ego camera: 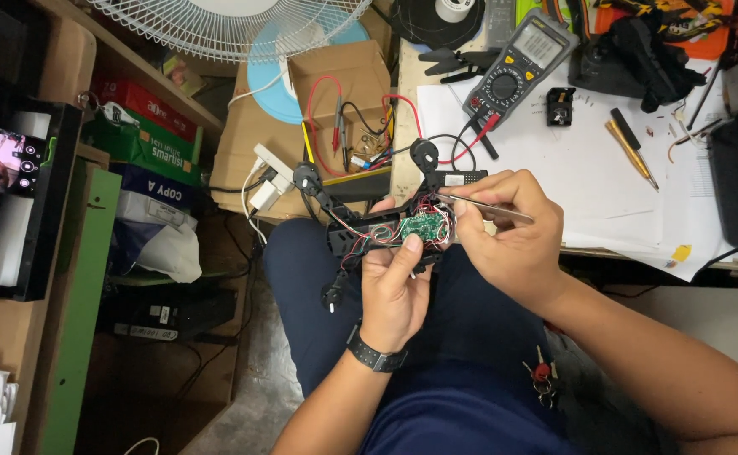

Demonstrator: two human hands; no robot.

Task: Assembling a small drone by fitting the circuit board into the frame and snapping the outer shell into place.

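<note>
Two bare forearms, no sleeves in view. Left wrist: black watch (376, 357), wide dark strap, rectangular body. Left hand (394, 291) and right hand (508, 232) ungloved, no rings visible. Dark navy top (461, 421) and navy trousers (310, 278). Key bunch (541, 372) with red tag at right hip.

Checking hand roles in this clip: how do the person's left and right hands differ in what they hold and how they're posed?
The left hand cradles the black drone frame from below, thumb up by the green circuit board; the right hand comes from the side, pinching metal tweezers aimed at that board. The left wrist wears a black watch; the right wrist is bare. Both are bare hands meeting over the lap.
</note>
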